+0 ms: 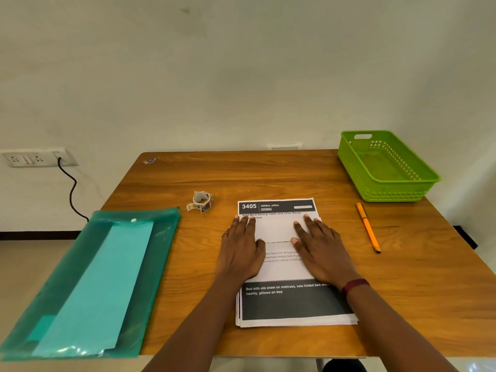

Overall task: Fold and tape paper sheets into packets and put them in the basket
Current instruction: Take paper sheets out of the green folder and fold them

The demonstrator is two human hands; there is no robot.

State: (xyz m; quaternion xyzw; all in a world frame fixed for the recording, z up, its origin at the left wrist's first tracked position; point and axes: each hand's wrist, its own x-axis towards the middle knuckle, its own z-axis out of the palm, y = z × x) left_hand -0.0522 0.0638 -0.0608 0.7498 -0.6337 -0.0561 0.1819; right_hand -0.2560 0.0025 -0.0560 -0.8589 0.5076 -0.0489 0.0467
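Note:
A stack of printed paper sheets (284, 296) lies in the middle of the wooden table (268, 173). The top sheet's far part is folded toward me, showing a blank white flap (276, 228). My left hand (241, 248) presses flat on the flap's left side with straight fingers. My right hand (322, 251) presses flat on its right side. A small roll of tape (201, 201) sits to the left beyond the sheets. The green plastic basket (386, 167) stands at the far right corner with nothing visible in it.
An orange pen (367, 227) lies to the right of the sheets. A teal translucent folder (91, 285) with a lighter sheet inside overhangs the table's left edge. A wall socket with a black cable (70, 189) is on the left wall.

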